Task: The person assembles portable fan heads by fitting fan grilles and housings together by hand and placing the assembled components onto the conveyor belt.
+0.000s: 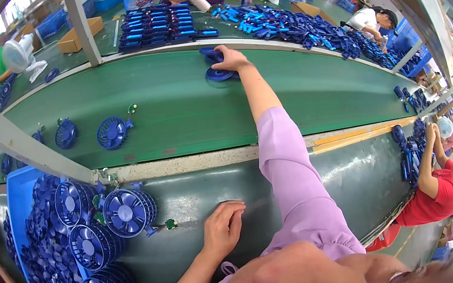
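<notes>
My right arm stretches across the green conveyor belt. At its far edge, my right hand [231, 60] curls over blue round fan parts, gripping at them. One fan disc [220, 74] shows below the fingers, and another piece [207, 51] peeks out beyond them. My left hand [224, 228] rests on the near dark bench [187, 190], fingers bent together, with nothing visible in it. To its left stand stacks of blue fan cages with blades [126, 212]. A small green circuit board [171, 224] on a wire sticks out from the nearest stack.
Loose blue fan blades fill a blue bin [23, 239] at left. Fan heads [112, 132] lie on the conveyor belt [175, 108]. A grey post [29, 140] rises beside the bin. Across the belt, a person in purple works behind blue handles [155, 27]. A person in red [442, 192] works at right.
</notes>
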`<move>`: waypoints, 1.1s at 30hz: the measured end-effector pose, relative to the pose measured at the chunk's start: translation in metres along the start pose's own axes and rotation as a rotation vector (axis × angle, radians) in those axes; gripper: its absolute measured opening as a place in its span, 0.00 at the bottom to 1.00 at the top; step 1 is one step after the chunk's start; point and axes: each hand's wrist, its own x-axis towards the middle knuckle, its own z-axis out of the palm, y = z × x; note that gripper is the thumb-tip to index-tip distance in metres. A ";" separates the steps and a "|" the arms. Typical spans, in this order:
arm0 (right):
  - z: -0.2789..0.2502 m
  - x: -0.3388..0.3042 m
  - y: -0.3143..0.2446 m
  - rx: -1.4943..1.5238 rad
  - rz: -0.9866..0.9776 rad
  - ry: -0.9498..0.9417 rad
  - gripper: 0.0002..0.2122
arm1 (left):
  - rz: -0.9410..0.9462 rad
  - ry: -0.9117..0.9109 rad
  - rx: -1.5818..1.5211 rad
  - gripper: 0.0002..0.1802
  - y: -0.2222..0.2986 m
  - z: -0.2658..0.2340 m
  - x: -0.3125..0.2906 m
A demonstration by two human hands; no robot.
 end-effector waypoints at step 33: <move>-0.134 -0.313 -0.087 0.545 -0.366 -0.382 0.23 | -0.014 0.290 0.109 0.19 -0.014 -0.015 0.003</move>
